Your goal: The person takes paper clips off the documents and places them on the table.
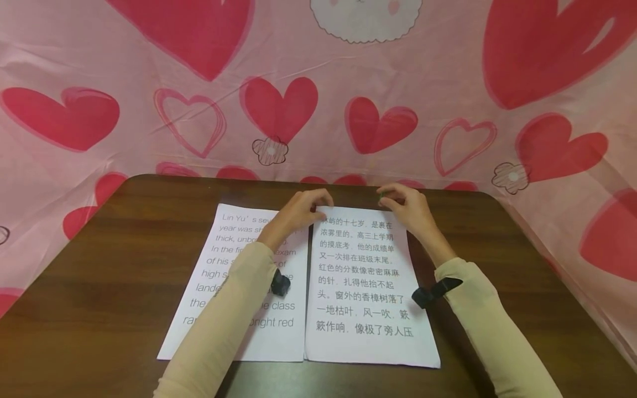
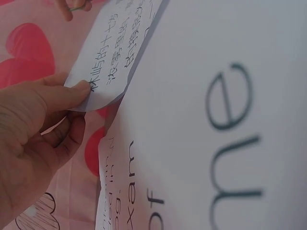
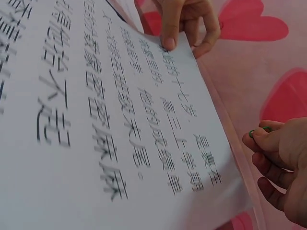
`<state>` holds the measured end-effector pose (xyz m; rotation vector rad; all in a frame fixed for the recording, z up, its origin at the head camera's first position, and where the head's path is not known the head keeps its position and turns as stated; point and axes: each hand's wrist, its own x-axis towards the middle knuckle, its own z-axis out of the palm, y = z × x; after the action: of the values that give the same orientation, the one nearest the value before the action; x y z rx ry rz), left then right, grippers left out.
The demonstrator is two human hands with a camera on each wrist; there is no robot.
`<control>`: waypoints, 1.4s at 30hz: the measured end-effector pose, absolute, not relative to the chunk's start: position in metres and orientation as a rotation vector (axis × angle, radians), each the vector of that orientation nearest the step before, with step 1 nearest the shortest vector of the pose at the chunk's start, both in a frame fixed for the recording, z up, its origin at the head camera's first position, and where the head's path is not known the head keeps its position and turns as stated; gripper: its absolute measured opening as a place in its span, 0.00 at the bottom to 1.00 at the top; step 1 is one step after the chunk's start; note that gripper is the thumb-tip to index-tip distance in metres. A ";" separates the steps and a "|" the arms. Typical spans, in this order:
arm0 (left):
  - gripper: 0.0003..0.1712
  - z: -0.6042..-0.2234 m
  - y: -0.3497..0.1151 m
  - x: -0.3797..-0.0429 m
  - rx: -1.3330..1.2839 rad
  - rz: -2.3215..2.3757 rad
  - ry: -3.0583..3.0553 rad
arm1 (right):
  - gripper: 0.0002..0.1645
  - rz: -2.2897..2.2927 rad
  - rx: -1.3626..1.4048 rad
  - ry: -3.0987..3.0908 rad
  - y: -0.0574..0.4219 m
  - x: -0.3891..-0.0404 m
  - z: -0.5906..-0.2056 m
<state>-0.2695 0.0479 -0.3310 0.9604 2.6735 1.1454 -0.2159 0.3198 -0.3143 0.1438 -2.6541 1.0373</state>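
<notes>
A stack of white sheets with Chinese text (image 1: 368,352) lies on the table, its top edge toward the pink cloth. My left hand (image 1: 300,213) pinches its top left corner, thumb (image 2: 79,91) on the printed face and the other fingers behind. That corner is lifted in the left wrist view. Just beyond the top right part of the sheets, my right hand (image 1: 409,209) holds a small green paper clip (image 3: 259,130) between thumb and index finger. The clip is apart from the paper, with part of it hidden by the fingertips.
White sheets with English text (image 1: 269,348) lie alongside on the left, partly under my left forearm. The brown wooden table (image 1: 99,287) ends at a pink cloth with red hearts (image 1: 278,108). Black straps with small cameras (image 1: 281,283) sit on both wrists.
</notes>
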 end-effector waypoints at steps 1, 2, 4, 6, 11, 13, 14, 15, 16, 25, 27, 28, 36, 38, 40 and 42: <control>0.16 -0.331 0.048 -0.269 0.958 1.142 2.675 | 0.14 1.031 0.137 -2.650 0.323 -0.215 -0.315; 0.16 -0.331 0.048 -0.269 0.954 1.139 2.677 | 0.14 1.026 0.130 -2.648 0.327 -0.214 -0.315; 0.16 -0.330 0.048 -0.269 0.946 1.130 2.678 | 0.14 1.011 0.121 -2.643 0.335 -0.213 -0.315; 0.16 -0.330 0.048 -0.269 0.935 1.120 2.680 | 0.15 0.997 0.103 -2.646 0.343 -0.211 -0.315; 0.16 -0.330 0.049 -0.269 0.917 1.106 2.688 | 0.15 0.955 0.043 -2.666 0.362 -0.205 -0.313; 0.16 -0.330 0.049 -0.269 0.914 1.103 2.688 | 0.14 0.940 0.027 -2.679 0.370 -0.202 -0.312; 0.16 -0.330 0.049 -0.269 0.911 1.101 2.689 | 0.14 0.931 0.021 -2.685 0.373 -0.201 -0.312; 0.16 -0.330 0.049 -0.269 0.908 1.099 2.688 | 0.14 0.920 0.015 -2.690 0.377 -0.200 -0.312; 0.16 -0.330 0.049 -0.269 0.905 1.096 2.688 | 0.14 0.909 0.011 -2.697 0.381 -0.199 -0.312; 0.17 -0.328 0.050 -0.267 0.894 1.091 2.683 | 0.14 0.814 -0.035 -2.761 0.411 -0.190 -0.315; 0.17 -0.328 0.051 -0.268 0.898 1.089 2.686 | 0.14 0.800 -0.035 -2.778 0.417 -0.189 -0.317; 0.17 -0.328 0.051 -0.268 0.897 1.088 2.686 | 0.14 0.788 -0.036 -2.789 0.419 -0.188 -0.317; 0.16 -0.329 0.052 -0.269 0.878 1.052 2.701 | 0.13 0.714 -0.025 -2.874 0.435 -0.186 -0.321; 0.16 -0.329 0.053 -0.269 0.879 1.050 2.700 | 0.13 0.699 -0.034 -2.908 0.438 -0.186 -0.321; 0.16 -0.330 0.053 -0.269 0.884 1.050 2.700 | 0.13 0.674 -0.038 -2.946 0.440 -0.187 -0.323; 0.16 -0.331 0.053 -0.269 0.883 1.050 2.699 | 0.13 0.663 -0.040 -2.979 0.442 -0.188 -0.324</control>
<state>-0.2694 0.0532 -0.3305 0.8832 2.6986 1.0499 -0.1882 0.4417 -0.3242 -0.0398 -2.9787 0.6629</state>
